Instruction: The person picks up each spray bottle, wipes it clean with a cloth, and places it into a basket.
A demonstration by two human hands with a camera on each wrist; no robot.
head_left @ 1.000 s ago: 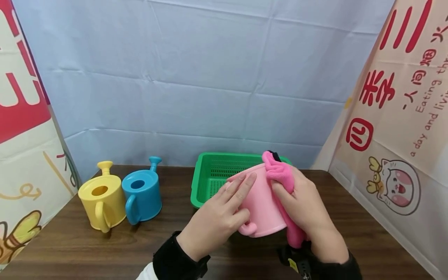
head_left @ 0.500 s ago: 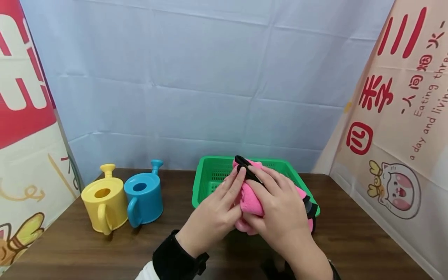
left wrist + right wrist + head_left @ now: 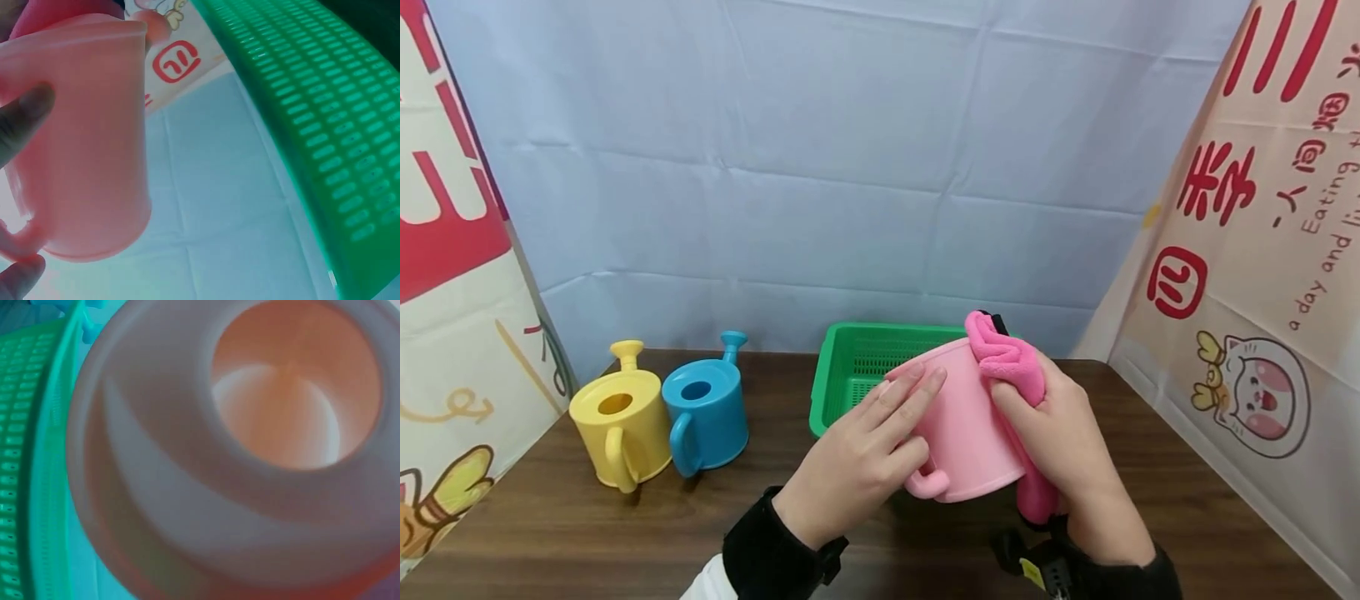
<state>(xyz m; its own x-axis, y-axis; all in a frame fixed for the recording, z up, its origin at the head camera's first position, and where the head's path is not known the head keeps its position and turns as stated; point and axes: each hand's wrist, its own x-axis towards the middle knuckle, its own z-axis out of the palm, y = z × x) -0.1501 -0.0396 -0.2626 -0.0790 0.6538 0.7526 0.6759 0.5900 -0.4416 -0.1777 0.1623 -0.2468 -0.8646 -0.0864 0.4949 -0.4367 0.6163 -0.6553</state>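
A pink watering can (image 3: 973,429) is held tilted above the table. My left hand (image 3: 853,467) grips it at the handle side, two fingers lying along its wall. My right hand (image 3: 1067,433) holds a bright pink cloth (image 3: 1011,367) bunched against the can's right end. The left wrist view has the can (image 3: 94,137) at left, with fingertips (image 3: 37,100) on its side. Its round opening lies in the end of the can (image 3: 187,481) that fills the right wrist view. The palm sides of both hands are hidden in the head view.
Behind the hands, a green perforated basket (image 3: 822,392) stands on the dark wooden table (image 3: 625,542). Yellow (image 3: 632,442) and blue (image 3: 715,425) watering cans stand upright side by side at left. A pale blue cloth backdrop (image 3: 850,167) hangs at the back, printed sheets on both sides.
Half a second ago the cloth and right hand covered the can's side, close to the left hand. Both have moved right, uncovering the can's wall, much as one second ago.
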